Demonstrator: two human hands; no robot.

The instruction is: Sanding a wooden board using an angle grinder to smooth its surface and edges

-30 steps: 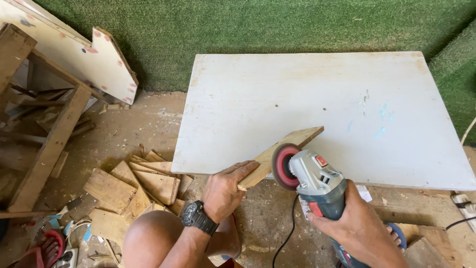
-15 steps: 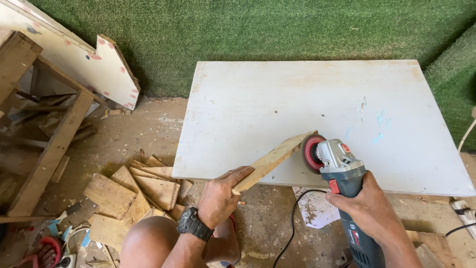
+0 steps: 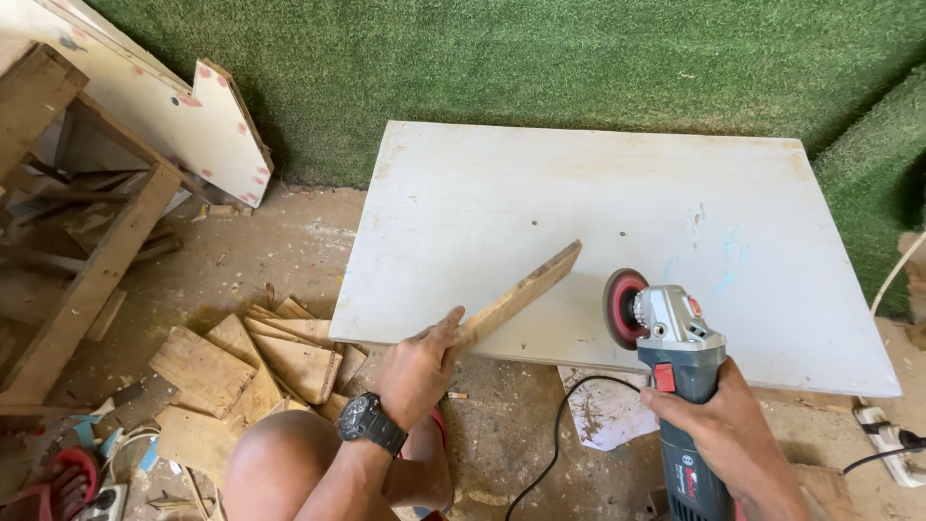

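Observation:
My left hand (image 3: 417,369), with a black watch on its wrist, grips the near end of a flat wooden strip (image 3: 526,291). The strip slants up and to the right over the front edge of a white board (image 3: 598,203). My right hand (image 3: 721,426) holds a grey angle grinder (image 3: 675,362) by its body, its red disc (image 3: 622,307) upright. The disc stands a short way to the right of the strip's far end, not touching it. The grinder's black cord (image 3: 550,439) trails down over the dirt floor.
Several wood offcuts (image 3: 253,362) lie on the ground to the left of my knee (image 3: 280,463). A wooden frame (image 3: 92,260) and a white cut panel (image 3: 183,111) lean at the left. Green turf (image 3: 540,58) covers the wall behind. A power strip (image 3: 892,434) sits at the right.
The grinder's disc was against the strip a second ago; my right hand has since drawn it away to the right. The strip stays in my left hand.

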